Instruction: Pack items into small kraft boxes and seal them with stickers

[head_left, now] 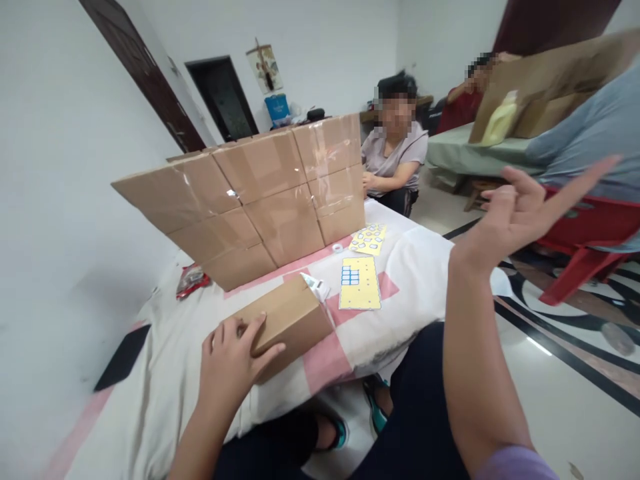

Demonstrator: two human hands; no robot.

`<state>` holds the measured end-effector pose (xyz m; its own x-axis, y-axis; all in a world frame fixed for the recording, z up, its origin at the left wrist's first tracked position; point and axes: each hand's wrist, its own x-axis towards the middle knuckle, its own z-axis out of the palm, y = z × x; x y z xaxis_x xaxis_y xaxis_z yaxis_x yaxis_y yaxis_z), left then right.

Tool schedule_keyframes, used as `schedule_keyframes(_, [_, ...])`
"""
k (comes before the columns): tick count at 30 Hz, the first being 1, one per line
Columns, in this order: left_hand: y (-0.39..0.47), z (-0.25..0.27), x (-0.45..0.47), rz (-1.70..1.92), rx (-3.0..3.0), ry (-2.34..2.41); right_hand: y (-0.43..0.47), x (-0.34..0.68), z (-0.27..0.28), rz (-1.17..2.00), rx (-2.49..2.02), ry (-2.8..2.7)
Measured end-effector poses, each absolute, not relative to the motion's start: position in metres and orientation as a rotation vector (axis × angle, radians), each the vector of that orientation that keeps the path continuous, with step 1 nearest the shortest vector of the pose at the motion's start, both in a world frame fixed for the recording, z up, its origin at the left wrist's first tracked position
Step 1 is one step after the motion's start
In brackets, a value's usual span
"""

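Note:
My left hand (230, 353) lies spread on the near left end of a small brown cardboard box (290, 317), its thumb along the front side. The box rests on the bed-like surface, and something white and printed (316, 287) shows behind its far end. My right hand (510, 223) is raised in the air at the right, index finger stretched out, other fingers loosely bent, holding nothing. Beyond the box are a yellow card with blue squares (360, 287) and a second yellow card (369, 239) with scattered shapes. A white tape roll (338, 248) lies beside that second card.
A tall taped cardboard partition (280, 193) stands across the cloth (420, 267). A person (397, 147) crouches behind its right end. Left are a red packet (193, 280) and a dark flat object (123, 358). A red chair (595, 227) and yellow bottle (501, 120) are at right.

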<state>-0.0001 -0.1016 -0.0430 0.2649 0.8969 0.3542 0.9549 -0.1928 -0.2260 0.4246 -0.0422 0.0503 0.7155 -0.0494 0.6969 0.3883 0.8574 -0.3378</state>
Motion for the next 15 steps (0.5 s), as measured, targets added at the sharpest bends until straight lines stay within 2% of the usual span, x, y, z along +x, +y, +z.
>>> schedule_keyframes(2, [-0.101, -0.044, 0.002, -0.213, -2.092, -1.704, -0.026, 0.421, 0.027, -0.159, -0.827, -0.845])
schedule_keyframes(5, [-0.099, -0.046, -0.001, -0.243, -2.055, -1.703, 0.003, 0.397, -0.021, 0.185, -1.353, -1.074])
schedule_keyframes(8, [-0.098, -0.046, -0.016, -0.241, -2.059, -1.704, 0.017, 0.367, -0.060, 0.415, -1.673, -1.358])
schedule_keyframes(15, [-0.099, -0.054, -0.039, -0.314, -2.011, -1.702, 0.017, 0.297, -0.093, 0.560, -1.539, -1.854])
